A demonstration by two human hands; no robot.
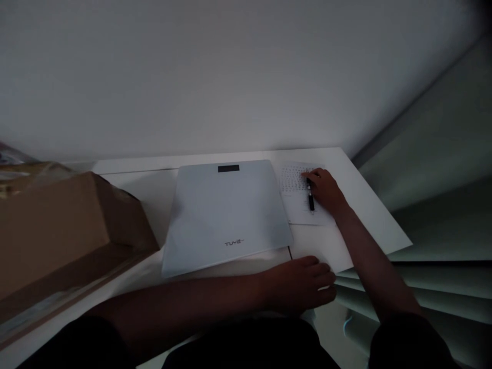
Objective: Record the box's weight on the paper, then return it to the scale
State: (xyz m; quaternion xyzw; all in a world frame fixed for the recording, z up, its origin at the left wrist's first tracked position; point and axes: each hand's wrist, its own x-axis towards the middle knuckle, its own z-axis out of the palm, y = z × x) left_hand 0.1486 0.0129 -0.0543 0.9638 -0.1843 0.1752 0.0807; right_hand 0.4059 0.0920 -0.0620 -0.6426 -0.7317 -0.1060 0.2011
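Fingers bent, your right hand is at the far end of the pen, whether gripping I cannot tell, over the paper at three o'clock from the scale. Your left hand, fingers loosely parted and empty, is at four o'clock; the box, nine.

Before you, a white table bears a brown cardboard box at your left, a pale flat scale with a dark display at the middle, and a marked sheet of paper just beside the scale's right edge
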